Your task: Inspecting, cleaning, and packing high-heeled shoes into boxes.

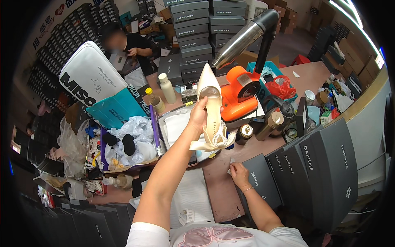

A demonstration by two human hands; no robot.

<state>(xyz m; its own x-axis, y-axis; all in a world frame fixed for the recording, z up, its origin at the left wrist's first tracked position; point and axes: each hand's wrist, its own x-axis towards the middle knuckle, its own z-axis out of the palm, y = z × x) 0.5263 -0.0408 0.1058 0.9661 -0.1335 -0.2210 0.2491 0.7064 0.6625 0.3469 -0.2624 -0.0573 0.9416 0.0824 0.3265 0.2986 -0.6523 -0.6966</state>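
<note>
My left hand [198, 115] is wrapped round the middle of a cream pointed-toe shoe [209, 82], which has a bow and a string of pearls at its heel end. Its toe points away from me, just below the silver nozzle of a hot-air blower [240, 39] with an orange body [238, 94]. Lower down, my right hand [239, 175] is closed over the pinkish table [222, 181], with a small whitish scrap, perhaps tissue, at its fingertips. A grey shoebox [259, 177] stands beside that hand.
At left sits a purple-edged bin [103, 152] of crumpled white paper. Bottles [166, 88] and a dark-lidded jar [245, 131] stand on the table. More grey boxes [325, 164] line the right side. Behind, a person [135, 51] works near stacked boxes [191, 33].
</note>
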